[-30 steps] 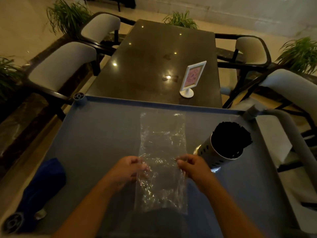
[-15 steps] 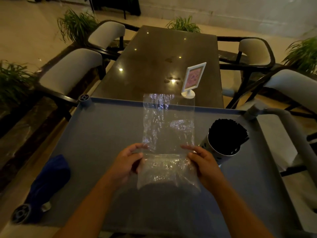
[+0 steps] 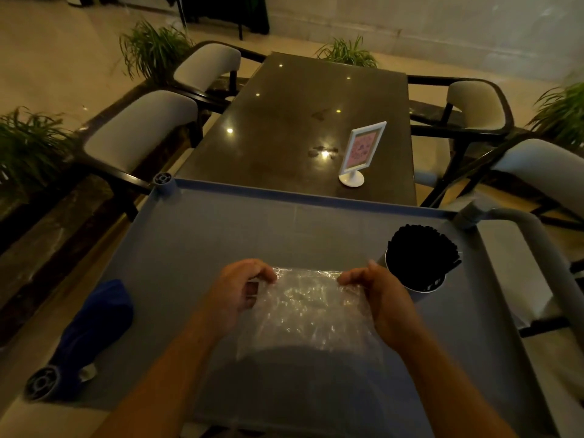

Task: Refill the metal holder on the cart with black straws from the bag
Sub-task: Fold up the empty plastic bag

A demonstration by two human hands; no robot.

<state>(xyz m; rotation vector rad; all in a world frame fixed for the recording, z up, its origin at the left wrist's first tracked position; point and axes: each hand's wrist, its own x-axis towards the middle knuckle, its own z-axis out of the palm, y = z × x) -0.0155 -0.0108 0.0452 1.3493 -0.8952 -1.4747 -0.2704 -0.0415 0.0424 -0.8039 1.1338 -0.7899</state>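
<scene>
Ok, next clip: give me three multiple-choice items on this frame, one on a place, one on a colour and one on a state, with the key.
1. Where does the metal holder stand on the cart?
A. right side
B. left edge
C. centre

2. What colour is the cloth at the cart's left edge?
A. white
B. blue
C. red

3. What state is the clear bag in?
A. full of straws
B. apparently empty, held by the left hand and right hand
C. lying untouched

Key:
1 A: the holder sits just right of the right hand.
2 B: the cloth is dark blue.
3 B: both hands pinch its far edge and nothing shows inside; the black straws stand in the holder.
</scene>
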